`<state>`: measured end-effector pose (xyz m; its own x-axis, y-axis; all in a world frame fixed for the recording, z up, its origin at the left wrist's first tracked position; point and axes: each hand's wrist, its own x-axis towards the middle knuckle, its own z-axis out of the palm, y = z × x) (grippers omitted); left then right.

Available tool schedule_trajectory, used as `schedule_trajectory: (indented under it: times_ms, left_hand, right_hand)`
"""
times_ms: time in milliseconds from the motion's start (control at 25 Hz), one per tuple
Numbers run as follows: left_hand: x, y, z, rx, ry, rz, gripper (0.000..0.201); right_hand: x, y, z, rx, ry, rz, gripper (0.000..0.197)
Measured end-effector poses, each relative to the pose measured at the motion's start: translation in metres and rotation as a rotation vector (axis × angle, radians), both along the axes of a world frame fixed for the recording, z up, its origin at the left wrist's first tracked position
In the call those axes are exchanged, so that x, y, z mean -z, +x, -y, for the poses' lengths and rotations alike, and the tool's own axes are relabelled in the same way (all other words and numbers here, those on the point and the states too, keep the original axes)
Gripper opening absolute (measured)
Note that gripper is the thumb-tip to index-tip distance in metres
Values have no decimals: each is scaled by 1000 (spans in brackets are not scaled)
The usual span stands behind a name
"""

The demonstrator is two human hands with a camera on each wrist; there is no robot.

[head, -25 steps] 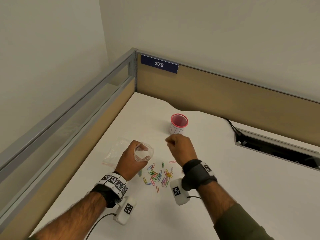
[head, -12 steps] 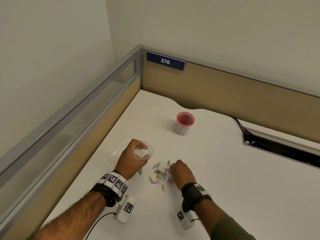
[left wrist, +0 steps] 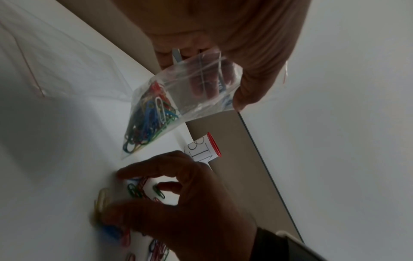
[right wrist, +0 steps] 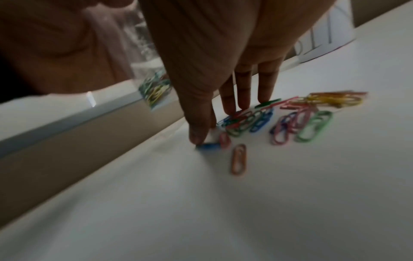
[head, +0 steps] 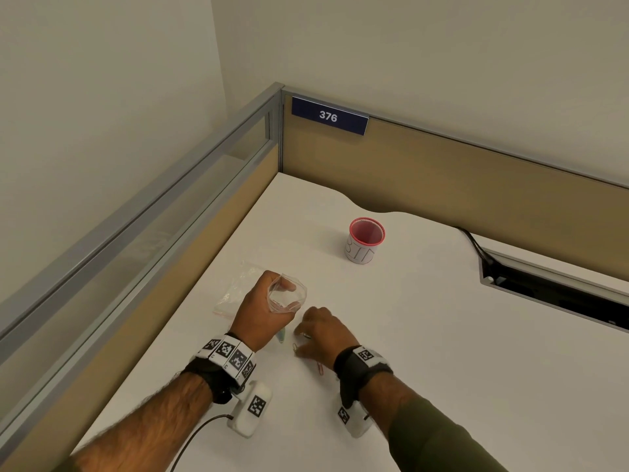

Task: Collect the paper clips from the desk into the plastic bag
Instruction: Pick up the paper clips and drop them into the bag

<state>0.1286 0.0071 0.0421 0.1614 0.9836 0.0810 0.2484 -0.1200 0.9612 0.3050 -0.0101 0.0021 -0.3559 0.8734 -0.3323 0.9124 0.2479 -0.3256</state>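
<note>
From the head view, the left hand [head: 263, 310] is gripping the plastic bag [head: 287, 294] upright by its gaping mouth, toward the desk's [head: 442, 335] left edge. The right hand [head: 323, 335] is lying just beside it on the right, covering the paper clips [head: 320, 367].

In the left wrist view, the bag is already holding many clips.

In the right wrist view, the right fingers [right wrist: 243, 91], straight and spread, are pressing on the loose clips.

Head view: most loose paper clips [head: 320, 367] are hidden under the right hand [head: 323, 337]; only two or three show at its edge, too small for colours to be sure. Right wrist view is motion-blurred; the blue clip [right wrist: 209, 146] at the thumb is smeared. Left wrist view: bottom clips [left wrist: 156, 250] are cut off by the frame edge, the right hand's [left wrist: 178, 203] grip is shadowed. The cup [right wrist: 328, 38] is cropped at upper right.
</note>
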Motion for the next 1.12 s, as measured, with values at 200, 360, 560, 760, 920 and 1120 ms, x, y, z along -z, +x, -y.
schedule_trajectory:
  times_ms: [200, 360, 560, 760, 920, 1120]
  left_hand:
    - [0, -1, 0, -2, -25, 11, 38]
    - [2, 1, -1, 21, -20, 18, 38]
    - [0, 4, 1, 32, -25, 21, 40]
    - [-4, 7, 6, 30, -21, 3, 37]
    - [-7, 5, 7, 31, -23, 1, 38]
    - [-6, 4, 7, 27, -29, 4, 37]
  right_hand:
    - [2, 31, 12, 30, 70, 52, 17]
    - [-14, 69, 21, 328, 66, -73, 31]
    - [-12, 59, 36, 293, -64, 50, 71]
    - [-3, 30, 32, 206, 48, 91, 31]
    - [-3, 30, 24, 220, 82, 91, 17]
    - [-14, 49, 11, 387, 76, -31, 12]
